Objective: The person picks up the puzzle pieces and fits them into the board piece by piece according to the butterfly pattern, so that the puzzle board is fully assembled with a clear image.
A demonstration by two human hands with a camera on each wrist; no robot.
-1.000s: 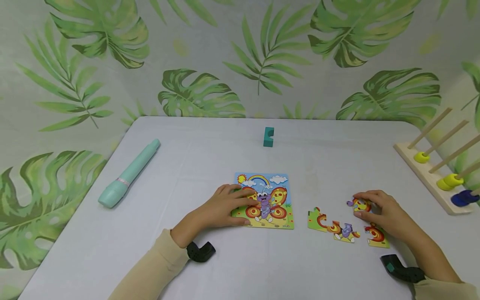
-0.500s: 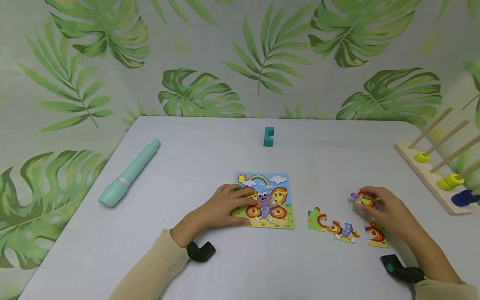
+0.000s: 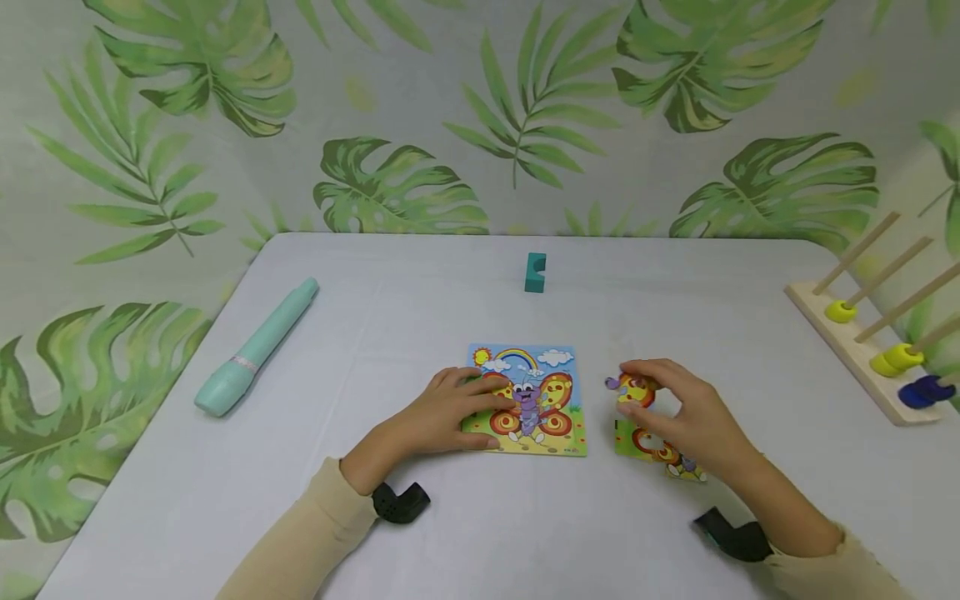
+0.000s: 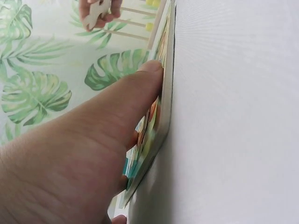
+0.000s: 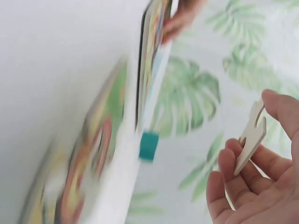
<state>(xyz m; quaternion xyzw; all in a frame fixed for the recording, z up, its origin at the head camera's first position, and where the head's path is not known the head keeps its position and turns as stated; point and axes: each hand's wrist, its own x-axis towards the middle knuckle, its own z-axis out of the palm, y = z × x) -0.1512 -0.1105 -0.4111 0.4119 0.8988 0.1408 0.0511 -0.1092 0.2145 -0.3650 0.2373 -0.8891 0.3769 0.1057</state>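
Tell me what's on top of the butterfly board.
The left hand rests on the left side of the butterfly board; what the hand covers can't be seen.

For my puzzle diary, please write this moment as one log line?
left hand: fingers on butterfly puzzle; right hand: fingers pinch puzzle piece above table; teal block: beyond butterfly puzzle

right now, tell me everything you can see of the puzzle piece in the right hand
The puzzle piece is a thin, irregular cutout, its face printed in red and yellow, with a purple knob at one end. Its back, seen in the wrist views, is plain and pale, like wood. The right hand pinches it between thumb and fingers, lifted off the table, right of the butterfly board.
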